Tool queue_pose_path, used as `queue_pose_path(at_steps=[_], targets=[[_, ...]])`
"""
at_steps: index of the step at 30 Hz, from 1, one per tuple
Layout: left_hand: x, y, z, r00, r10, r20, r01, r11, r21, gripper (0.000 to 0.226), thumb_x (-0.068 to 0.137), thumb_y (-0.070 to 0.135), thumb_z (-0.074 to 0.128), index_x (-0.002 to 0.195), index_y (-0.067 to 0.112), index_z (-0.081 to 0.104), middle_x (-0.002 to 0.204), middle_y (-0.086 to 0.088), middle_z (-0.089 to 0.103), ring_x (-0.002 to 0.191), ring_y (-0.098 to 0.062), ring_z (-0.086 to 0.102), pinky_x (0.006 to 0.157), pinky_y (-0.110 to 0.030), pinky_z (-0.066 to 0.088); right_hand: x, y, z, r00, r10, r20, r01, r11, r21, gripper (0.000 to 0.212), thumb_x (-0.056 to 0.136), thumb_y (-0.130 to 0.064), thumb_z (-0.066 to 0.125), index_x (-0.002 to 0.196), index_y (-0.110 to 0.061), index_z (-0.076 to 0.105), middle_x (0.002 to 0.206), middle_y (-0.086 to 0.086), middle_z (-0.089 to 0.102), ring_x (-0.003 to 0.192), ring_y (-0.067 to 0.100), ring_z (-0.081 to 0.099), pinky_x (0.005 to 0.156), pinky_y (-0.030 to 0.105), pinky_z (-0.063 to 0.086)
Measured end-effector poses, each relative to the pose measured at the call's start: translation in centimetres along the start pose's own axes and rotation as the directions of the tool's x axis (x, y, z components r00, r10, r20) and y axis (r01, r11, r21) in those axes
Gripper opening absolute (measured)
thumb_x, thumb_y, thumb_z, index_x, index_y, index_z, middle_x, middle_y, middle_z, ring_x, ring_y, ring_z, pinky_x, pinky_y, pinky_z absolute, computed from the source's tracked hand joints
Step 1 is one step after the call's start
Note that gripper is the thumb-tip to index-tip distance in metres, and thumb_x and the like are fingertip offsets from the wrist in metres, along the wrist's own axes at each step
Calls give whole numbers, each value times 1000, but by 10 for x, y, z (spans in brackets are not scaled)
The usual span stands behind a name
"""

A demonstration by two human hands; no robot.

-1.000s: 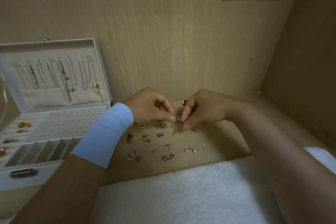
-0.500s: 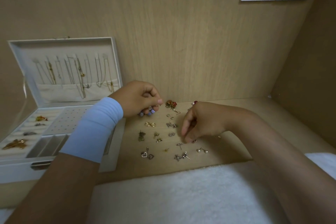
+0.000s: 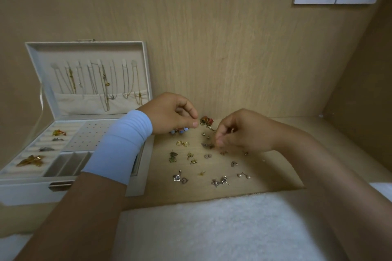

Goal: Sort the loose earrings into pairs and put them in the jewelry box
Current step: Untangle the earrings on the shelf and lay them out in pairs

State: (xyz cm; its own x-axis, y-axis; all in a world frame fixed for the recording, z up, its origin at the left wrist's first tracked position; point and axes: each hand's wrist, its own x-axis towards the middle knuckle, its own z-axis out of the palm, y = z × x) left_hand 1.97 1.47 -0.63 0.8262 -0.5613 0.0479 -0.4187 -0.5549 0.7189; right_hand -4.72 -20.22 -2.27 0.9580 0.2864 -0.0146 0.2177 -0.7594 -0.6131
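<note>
My hands moved apart: left hand [image 3: 169,114] curls over blue bead earrings [image 3: 179,131] beside the open white jewelry box [image 3: 25,194], right hand [image 3: 244,131] over a small dark earring [image 3: 207,145] at the wooden shelf [image 3: 275,176] middle. Holding them? I cannot tell. The blue pair may go in next.

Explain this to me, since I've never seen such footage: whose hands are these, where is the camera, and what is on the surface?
No machine here: a person works with bare hands, filmed by a camera worn on their head, looking down. The left hand, wearing a light blue wrist sleeve, and the right hand have curled fingers over small loose earrings scattered on the pale wooden surface, among them two gold hoops and two heart-shaped pendants. Whether either hand holds one is too small to tell. At left stands an open white jewelry box; a white towel lies nearest.
</note>
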Motion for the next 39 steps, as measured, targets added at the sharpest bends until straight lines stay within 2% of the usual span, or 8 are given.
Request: queue_pose_path(at_steps=[5,8,10,15,21,26,32,39], targets=[[3,5,12,999,33,23,-33,999,36,9,80,21,80,85,16,75,66,6,72,61,-11,65,68,-33,58,-5,2,-16,977,55,-204,-11,978,210,5,83,-7,77,87,-11,76,50,-15,61,42,-6,51,45,5,36],[6,9,26,998,65,-3,-65,998,-26,16,79,19,81,93,19,72,73,4,75,70,-20,72,81,-41,59,-4,0,-13,944,138,-298,0,907,421,19,80,-2,78,98,-6,72,60,-6,67,42,-4,53,44,7,38],[9,11,34,994,104,-32,-105,993,-45,23,79,19,81,99,21,71,71,5,74,72,-16,72,87,-38,57,-1,-3,-10,931,197,-309,-5,850,527,23,79,-4,80,99,-9,70,57,-8,67,38,-2,50,39,12,36],[13,17,45,978,127,-167,-149,981,-128,16,76,19,83,86,30,76,74,2,73,65,-2,63,82,-29,55,5,-2,-7,888,301,-347,-30,792,609,21,76,-14,84,91,-11,70,71,6,68,36,7,43,36,17,31],[12,24,47,978,95,-185,-136,964,-228,12,77,14,82,86,21,78,77,-6,76,60,-12,64,77,-28,58,4,2,-11,882,286,-374,-17,813,582,20,74,-17,86,86,-10,71,71,9,69,38,11,43,39,20,29],[13,26,45,980,56,-192,-98,971,-220,10,76,18,84,84,22,78,75,-4,76,59,-11,65,68,-20,54,-1,8,-21,917,221,-331,-32,871,490,12,89,-25,73,87,-13,73,70,4,73,40,11,46,39,17,32],[11,26,59,991,15,130,-42,977,211,11,73,28,84,83,29,80,72,20,72,75,-2,68,85,-25,55,-15,47,-45,896,271,-352,-167,939,301,12,94,-9,65,94,1,72,79,7,73,39,-1,48,39,13,36],[9,28,69,948,-9,317,-119,916,382,16,74,26,84,89,27,80,77,24,68,83,1,66,84,-21,52,-5,73,-39,895,300,-331,-295,953,66,17,87,-3,68,85,-17,77,74,-9,69,55,-8,57,49,7,39]])
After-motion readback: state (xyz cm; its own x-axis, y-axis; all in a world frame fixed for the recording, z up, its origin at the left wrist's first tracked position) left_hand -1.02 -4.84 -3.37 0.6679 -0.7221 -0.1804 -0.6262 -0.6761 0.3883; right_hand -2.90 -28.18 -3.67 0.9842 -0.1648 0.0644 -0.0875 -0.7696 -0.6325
